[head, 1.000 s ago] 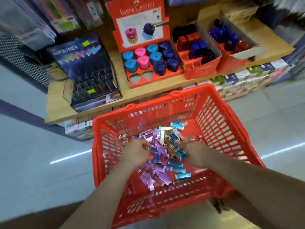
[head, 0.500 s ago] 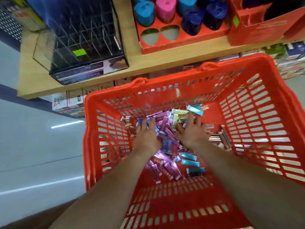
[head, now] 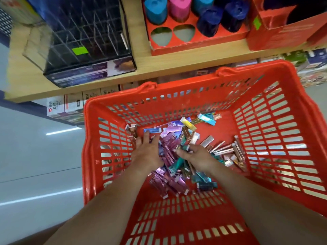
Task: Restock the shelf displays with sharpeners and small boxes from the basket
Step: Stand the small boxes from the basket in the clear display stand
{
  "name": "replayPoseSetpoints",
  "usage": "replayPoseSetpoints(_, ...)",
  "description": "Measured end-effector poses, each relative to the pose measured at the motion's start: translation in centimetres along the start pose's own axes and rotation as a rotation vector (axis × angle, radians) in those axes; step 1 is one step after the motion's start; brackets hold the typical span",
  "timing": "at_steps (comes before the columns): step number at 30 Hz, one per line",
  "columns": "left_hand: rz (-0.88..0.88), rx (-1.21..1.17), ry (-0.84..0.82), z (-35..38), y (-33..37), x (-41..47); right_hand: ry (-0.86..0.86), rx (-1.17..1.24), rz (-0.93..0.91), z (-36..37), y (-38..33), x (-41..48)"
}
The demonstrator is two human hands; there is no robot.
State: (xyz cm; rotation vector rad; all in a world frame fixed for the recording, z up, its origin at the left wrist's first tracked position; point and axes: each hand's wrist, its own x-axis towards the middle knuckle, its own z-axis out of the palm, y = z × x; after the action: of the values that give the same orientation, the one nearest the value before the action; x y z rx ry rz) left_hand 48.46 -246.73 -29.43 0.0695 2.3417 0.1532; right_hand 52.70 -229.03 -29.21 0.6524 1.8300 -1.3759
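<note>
A red plastic basket (head: 177, 96) stands in front of the wooden shelf (head: 159, 64). Its bottom holds a loose pile of several small boxes (head: 170, 144) in purple, teal, blue and copper foil. My left hand (head: 147, 152) lies on the left side of the pile with fingers stretched forward. My right hand (head: 197, 156) digs into the middle, its fingers curled leftward around a few teal and purple boxes. On the shelf, a red card display (head: 194, 41) carries blue, pink and navy sharpeners (head: 155, 9) and shows two vacant holes at its front.
A black display case with clear dividers (head: 85, 41) stands on the shelf to the left. A second red carton (head: 283, 32) sits at the right. Boxed goods (head: 70, 105) line the lower shelf behind the basket. Pale floor (head: 35, 156) stretches left.
The view has closed in and tilted down onto the basket. My right hand drew back and turned leftward into the pile; several boxes have spread toward the right wall.
</note>
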Motion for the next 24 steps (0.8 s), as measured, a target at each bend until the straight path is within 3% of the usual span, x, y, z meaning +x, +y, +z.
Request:
replayPoseSetpoints(5,-0.011,-0.138,-0.056,1.4,1.3,-1.6,-0.065,0.436,0.169,-1.3,-0.4,0.2)
replayPoseSetpoints(9,-0.022,-0.192,-0.013,3.1,2.8,-2.9,-0.024,0.337,0.153,-0.5,-0.3,-0.1)
replayPoseSetpoints(13,0.001,-0.461,-0.071,3.2,3.8,-3.7,0.02,0.4,0.155,-0.2,-0.3,-1.0)
replayPoseSetpoints(15,-0.047,-0.719,-0.114,2.9,3.9,-4.2,0.036,0.513,0.204,-0.4,-0.2,-1.4)
replayPoseSetpoints(18,-0.205,-1.404,-0.35,1.3,4.1,-4.7,-0.009,0.672,0.241,-1.0,-0.6,-1.9)
replayPoseSetpoints(19,-0.198,-1.534,-0.394,0.7,4.0,-4.9,-0.04,0.706,0.238,-1.2,-1.1,-2.3)
replayPoseSetpoints(21,-0.128,-1.551,-0.361,-0.1,4.3,-5.3,-0.055,0.726,0.212,-1.3,-1.9,-2.9)
replayPoseSetpoints(24,-0.087,-1.436,-0.163,-1.0,4.6,-6.0,-0.021,0.74,0.147,-1.5,-3.1,-4.4)
